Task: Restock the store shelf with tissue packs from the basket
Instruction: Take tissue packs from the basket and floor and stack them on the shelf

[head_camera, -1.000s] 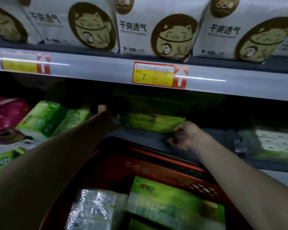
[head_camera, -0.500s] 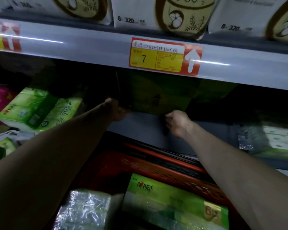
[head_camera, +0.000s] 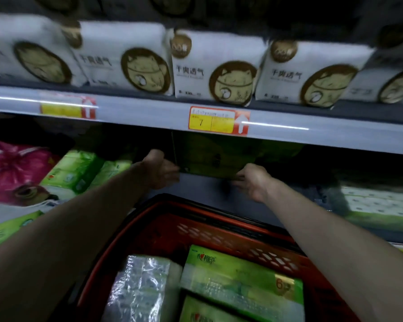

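Left hand (head_camera: 162,169): open, palm against green pack (head_camera: 213,159)'s left end.
Right hand (head_camera: 251,180): open, under its front edge.
Risk: unsupported pack could tip off shelf (head_camera: 203,185) into basket (head_camera: 219,231).

Green tissue pack (head_camera: 214,159), red basket (head_camera: 219,231)

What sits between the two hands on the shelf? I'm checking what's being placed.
In the head view, a dark green tissue pack stands between the left hand and right hand, at its lower corners.
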### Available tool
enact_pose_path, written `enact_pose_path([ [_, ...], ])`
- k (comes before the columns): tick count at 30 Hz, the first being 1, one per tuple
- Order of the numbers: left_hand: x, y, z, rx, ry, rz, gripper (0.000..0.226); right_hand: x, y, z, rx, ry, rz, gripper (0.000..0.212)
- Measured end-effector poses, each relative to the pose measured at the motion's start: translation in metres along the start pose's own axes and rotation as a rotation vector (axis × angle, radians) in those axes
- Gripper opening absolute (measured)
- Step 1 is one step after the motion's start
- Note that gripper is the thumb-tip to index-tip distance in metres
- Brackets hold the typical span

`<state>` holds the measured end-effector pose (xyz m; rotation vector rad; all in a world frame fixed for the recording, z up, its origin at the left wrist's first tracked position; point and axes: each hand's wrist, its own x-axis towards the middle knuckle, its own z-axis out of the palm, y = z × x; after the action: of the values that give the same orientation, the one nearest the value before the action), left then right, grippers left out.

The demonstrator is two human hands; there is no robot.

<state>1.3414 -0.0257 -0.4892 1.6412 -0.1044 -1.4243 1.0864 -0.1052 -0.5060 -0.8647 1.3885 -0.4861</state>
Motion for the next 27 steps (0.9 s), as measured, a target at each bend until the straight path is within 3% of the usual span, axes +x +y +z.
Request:
enact_pose_path([
  [2,-0.038,0.000,0.000,0.135,-0.055,0.054,0.032,-0.030,-0.006,-0.002,-0.028,-0.034,-0.028,0.027],
  [8,-0.156,-0.029,-0.010,0.256,-0.088,0.236,0.021,-0.138,-0.008,-0.009,-0.047,-0.127,-0.115,0.028],
  [14,-0.235,-0.091,-0.042,0.397,-0.190,0.371,0.016,-0.260,0.037,-0.032,-0.307,-0.341,-0.234,0.023],
  [17,-0.258,-0.142,-0.062,0.420,-0.047,0.544,0.022,-0.291,0.082,-0.046,-0.391,-0.398,-0.231,0.022],
  [20,-0.270,-0.169,-0.073,0.695,0.160,0.757,0.044,-0.296,0.110,-0.049,-0.650,-0.389,-0.308,0.029],
  [22,-0.263,-0.170,-0.078,0.811,0.228,0.793,0.044,-0.300,0.109,-0.047,-0.790,-0.426,-0.379,0.033],
  [24,-0.256,-0.173,-0.079,0.844,0.275,0.773,0.051,-0.299,0.105,-0.046,-0.769,-0.438,-0.393,0.032],
  [27,-0.249,-0.186,-0.073,0.987,0.257,0.824,0.058,-0.291,0.100,-0.048,-0.924,-0.375,-0.448,0.034],
])
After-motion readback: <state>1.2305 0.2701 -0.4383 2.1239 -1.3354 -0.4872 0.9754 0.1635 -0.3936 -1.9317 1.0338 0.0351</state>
